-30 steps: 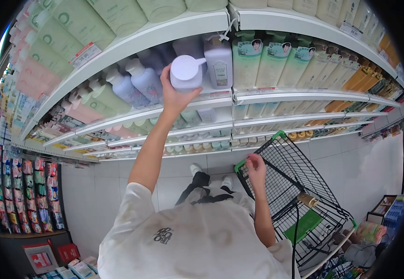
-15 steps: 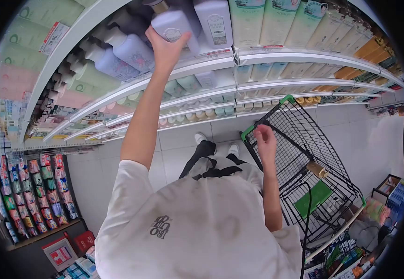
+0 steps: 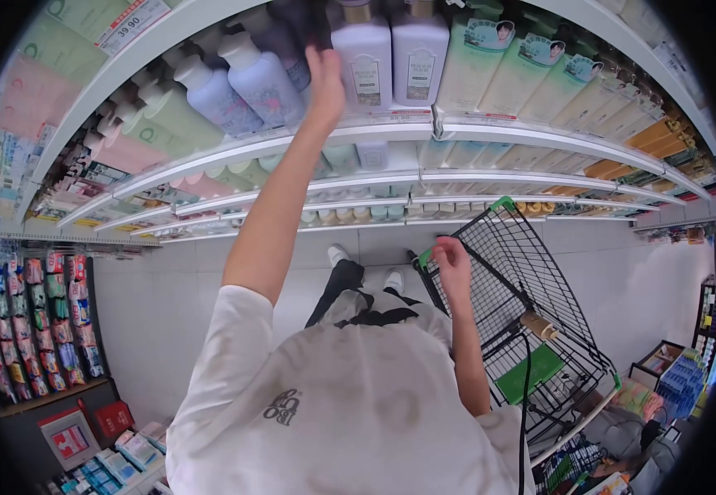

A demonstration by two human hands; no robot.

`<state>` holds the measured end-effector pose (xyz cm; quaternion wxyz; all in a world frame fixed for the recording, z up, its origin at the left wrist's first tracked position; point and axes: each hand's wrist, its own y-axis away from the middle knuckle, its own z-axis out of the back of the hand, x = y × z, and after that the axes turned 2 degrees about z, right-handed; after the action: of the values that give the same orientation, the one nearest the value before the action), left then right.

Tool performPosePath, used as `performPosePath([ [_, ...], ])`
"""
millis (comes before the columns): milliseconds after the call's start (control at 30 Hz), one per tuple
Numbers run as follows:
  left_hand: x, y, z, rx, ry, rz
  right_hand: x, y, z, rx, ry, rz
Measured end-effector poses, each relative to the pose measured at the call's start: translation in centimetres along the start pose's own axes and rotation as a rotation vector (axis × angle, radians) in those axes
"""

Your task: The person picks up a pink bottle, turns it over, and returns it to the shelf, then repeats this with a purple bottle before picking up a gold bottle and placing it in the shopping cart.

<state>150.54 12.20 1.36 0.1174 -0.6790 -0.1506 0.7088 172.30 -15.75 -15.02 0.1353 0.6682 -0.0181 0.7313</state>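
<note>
I see the left hand (image 3: pixel 325 78) raised to the white metal shelf (image 3: pixel 234 153). Its fingers (image 3: pixel 318 59) are stretched out flat against the left side of a tall pale lavender plastic pump bottle (image 3: pixel 364 62), not wrapped round it. That bottle stands upright on the shelf, just beside 1 matching lavender bottle (image 3: pixel 418 49) to its right. Lower right, the right hand (image 3: pixel 450 262) is curled closed on the green handle (image 3: pixel 424 256) of the black wire shopping cart (image 3: pixel 539 280).
</note>
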Motion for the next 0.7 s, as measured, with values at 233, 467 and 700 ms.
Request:
performPosePath([
  [233, 0.0, -2.5, -0.7, -0.058, 0.361, 0.397, -0.6, 0.7, 0.6, -0.035, -0.143, -0.047],
  [467, -0.3, -1.4, -2.8, -0.182, 0.321, 0.313, 9.5, -3.6, -0.4, -0.034, 0.115, 0.301],
  [700, 0.1, -0.8, -3.4, -0.273, 0.212, 0.288, 20.2, -10.8, -5.6, 0.005, 0.332, 0.773],
])
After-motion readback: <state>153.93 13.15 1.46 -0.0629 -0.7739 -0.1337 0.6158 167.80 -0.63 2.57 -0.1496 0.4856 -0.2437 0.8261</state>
